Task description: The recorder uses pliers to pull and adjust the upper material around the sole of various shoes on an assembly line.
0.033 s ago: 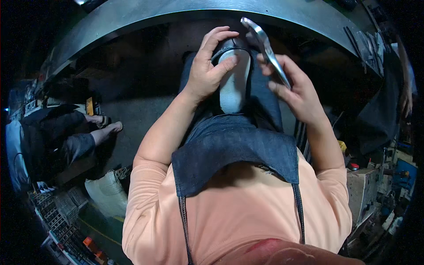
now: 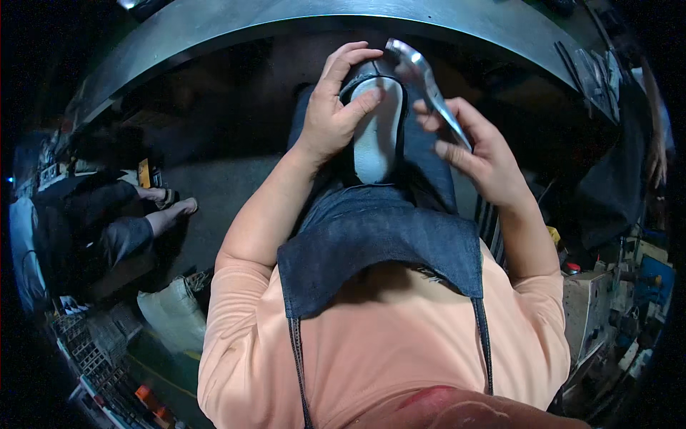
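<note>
A shoe upper on a last [image 2: 376,132] lies sole side up on my lap, its white insole face showing and dark leather at the toe end. My left hand [image 2: 338,107] grips it from the left, fingers curled over the toe and thumb pressed on the white face. Shiny metal lasting pliers [image 2: 433,91] are in my right hand [image 2: 468,139], to the right of the shoe. Their curved head points up and left, beside the toe and seemingly apart from it. Some blur covers the pliers and right fingertips.
A curved metal bench edge [image 2: 314,20] runs across the far side. At the left sits another person, whose legs [image 2: 168,207] show. A pale sack [image 2: 174,314] stands behind on the left, a box [image 2: 586,307] at the right, and thin rods [image 2: 569,64] at the far right.
The head of the pliers has dropped slightly toward me. My left hand and the shoe have shifted a very little to the left.
</note>
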Available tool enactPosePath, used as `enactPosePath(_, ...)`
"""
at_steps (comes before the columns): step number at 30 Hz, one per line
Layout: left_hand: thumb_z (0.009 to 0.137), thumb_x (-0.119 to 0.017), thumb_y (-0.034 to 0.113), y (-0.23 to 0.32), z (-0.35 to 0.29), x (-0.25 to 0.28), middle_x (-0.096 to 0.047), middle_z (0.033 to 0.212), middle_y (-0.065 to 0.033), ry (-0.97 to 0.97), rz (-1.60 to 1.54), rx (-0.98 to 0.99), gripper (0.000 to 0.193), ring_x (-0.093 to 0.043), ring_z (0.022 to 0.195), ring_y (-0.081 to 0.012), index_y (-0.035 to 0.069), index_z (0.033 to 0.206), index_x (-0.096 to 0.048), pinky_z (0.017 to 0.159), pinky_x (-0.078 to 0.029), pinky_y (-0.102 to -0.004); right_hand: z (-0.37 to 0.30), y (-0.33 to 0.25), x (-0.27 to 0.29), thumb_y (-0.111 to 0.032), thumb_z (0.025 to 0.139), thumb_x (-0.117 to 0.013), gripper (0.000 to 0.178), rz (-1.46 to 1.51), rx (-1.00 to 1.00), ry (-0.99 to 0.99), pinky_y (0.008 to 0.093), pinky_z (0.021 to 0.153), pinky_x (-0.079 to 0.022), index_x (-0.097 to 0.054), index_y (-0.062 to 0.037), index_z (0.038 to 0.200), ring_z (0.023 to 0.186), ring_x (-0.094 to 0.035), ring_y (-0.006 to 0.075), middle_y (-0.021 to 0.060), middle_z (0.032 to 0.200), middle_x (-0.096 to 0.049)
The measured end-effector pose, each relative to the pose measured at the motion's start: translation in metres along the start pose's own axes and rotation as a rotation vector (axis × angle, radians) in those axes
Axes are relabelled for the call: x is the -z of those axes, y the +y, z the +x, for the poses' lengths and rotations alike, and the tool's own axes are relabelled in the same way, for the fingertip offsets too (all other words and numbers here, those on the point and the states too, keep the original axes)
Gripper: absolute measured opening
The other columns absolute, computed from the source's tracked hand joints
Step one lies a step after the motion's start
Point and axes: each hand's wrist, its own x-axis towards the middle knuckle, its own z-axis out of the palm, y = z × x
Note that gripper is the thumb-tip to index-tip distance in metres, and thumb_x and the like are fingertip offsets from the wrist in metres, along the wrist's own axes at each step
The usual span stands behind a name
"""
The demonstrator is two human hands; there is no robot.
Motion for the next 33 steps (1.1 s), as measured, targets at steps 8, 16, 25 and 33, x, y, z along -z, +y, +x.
enactPosePath(8,0.083,-0.064,0.035,0.004,0.007,-0.009,-0.042,0.136,-0.0146,0.006,0.051,0.039,0.048,-0.048,0.121,-0.0328,0.015,0.125,-0.054,0.101,-0.041,-0.0418,-0.017,-0.006,0.005,-0.008,0.084,-0.059,0.027,0.173,-0.273,-0.077,0.0310,0.087,-0.051,-0.058,-0.0061,0.110,0.108,-0.056,0.0165,0.0093,0.122,-0.056)
enactPosePath(16,0.085,-0.061,0.037,0.009,0.003,-0.011,-0.039,0.137,-0.0160,0.026,0.150,-0.025,0.048,-0.046,0.123,-0.0338,0.014,0.127,-0.053,0.101,-0.040,-0.0421,-0.007,-0.002,-0.010,0.003,0.085,-0.046,0.013,0.223,-0.394,0.000,0.0241,0.063,-0.051,-0.045,-0.0088,0.087,0.076,-0.062,0.0116,0.0076,0.092,-0.063)
enactPosePath(25,0.086,-0.061,0.036,0.001,0.001,-0.005,-0.041,0.135,-0.0145,0.036,0.131,0.027,0.043,-0.046,0.123,-0.0315,0.015,0.123,-0.057,0.101,-0.039,-0.0412,0.012,0.094,-0.062,0.012,0.078,-0.049,0.025,-0.190,0.073,0.293,0.0366,0.070,-0.051,-0.044,-0.0016,0.099,0.078,-0.064,0.0302,0.0122,0.083,-0.061)
enactPosePath(33,0.087,-0.059,0.032,0.003,0.003,-0.011,-0.044,0.135,-0.0135,0.043,0.107,0.045,0.042,-0.044,0.126,-0.0295,0.014,0.125,-0.056,0.106,-0.035,-0.0416,-0.004,0.026,-0.020,0.010,0.084,-0.043,0.022,0.068,-0.195,0.010,0.0304,0.079,-0.051,-0.047,-0.0032,0.102,0.088,-0.060,0.0157,0.0095,0.101,-0.059)
